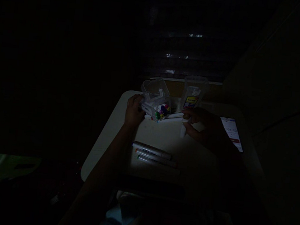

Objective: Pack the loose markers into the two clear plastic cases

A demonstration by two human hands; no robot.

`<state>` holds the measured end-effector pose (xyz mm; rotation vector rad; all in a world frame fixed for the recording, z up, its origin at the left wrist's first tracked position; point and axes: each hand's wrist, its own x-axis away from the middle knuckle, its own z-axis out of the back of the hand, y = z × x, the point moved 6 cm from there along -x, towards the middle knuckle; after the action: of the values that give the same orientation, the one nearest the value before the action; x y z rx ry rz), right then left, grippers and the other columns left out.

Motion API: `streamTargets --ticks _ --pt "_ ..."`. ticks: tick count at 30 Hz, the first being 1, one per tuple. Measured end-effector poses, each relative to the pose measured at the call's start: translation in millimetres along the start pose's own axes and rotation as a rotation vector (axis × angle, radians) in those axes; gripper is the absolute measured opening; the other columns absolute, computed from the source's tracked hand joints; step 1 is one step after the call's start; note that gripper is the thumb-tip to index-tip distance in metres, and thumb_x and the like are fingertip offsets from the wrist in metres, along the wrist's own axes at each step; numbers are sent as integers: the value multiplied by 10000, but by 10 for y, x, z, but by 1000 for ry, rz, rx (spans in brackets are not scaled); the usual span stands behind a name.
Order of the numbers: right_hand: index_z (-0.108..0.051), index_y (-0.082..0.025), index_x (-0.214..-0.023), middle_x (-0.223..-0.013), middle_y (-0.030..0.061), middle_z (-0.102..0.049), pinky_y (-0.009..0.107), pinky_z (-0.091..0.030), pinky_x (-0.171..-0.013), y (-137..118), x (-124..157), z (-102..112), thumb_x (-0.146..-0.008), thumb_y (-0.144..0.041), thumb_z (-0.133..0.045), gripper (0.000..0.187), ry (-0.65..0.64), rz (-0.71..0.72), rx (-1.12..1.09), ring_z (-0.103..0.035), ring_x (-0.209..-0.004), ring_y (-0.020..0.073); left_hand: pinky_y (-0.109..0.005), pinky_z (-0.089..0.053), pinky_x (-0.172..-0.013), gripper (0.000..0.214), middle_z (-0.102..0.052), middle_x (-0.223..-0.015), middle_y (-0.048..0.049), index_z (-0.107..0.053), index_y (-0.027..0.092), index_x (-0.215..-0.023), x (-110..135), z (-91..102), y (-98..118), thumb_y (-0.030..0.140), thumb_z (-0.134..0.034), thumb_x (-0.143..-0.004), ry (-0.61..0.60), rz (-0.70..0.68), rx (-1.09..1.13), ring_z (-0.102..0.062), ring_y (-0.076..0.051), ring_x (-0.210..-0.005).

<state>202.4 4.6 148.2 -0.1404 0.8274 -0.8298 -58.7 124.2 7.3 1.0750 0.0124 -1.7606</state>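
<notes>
The left hand [134, 111] has its grip closed round the clear box [153, 113] on the counter [153, 133]; the right [185, 122] pinches a white marker [182, 132] beside it. A steady box and light pinch should serve best.

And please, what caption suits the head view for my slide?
In dim light, the left hand touches a clear box of markers; the right hand holds a marker.
</notes>
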Motion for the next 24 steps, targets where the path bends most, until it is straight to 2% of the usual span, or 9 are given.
streamTargets --ticks 3,7,14,24 --pt "-626 -198 -1047 -865 11 -688 226 -506 -631 -45 -2 106 -797 -181 -602 252 91 9 -29 -615 -681 103 -462 -403 -1067 620 -496 -1312 -122 -497 222 -1279 2 3 -7 201 -654 -680 4 -13 -2 -448 -295 -1250" --pt "-624 -210 -1041 -836 3 -674 223 -514 -606 -80 -6 211 -797 -174 -605 248 142 36 -17 -616 -674 103 -471 -411 -1058 618 -511 -1296 -116 -500 225 -1274 -2 7 4 190 -649 -675 -2 -25 -13 -456 -296 -1235" --pt "-587 -217 -1088 -857 14 -665 257 -541 -657 -142 52 352 -816 -184 -606 274 311 89 50 -624 -706 120 -463 -408 -1070 589 -502 -1308 -105 -505 251 -1260 -1 4 -14 209 -655 -692 10 12 -2 -455 -289 -1249" --pt "-592 -229 -1027 -839 27 -638 306 -536 -673 -253 98 392 -824 -220 -594 203 372 24 152 -617 -743 146 -455 -412 -1066 575 -508 -1303 -120 -509 217 -1253 -9 0 6 209 -650 -695 0 10 -19 -453 -288 -1250"
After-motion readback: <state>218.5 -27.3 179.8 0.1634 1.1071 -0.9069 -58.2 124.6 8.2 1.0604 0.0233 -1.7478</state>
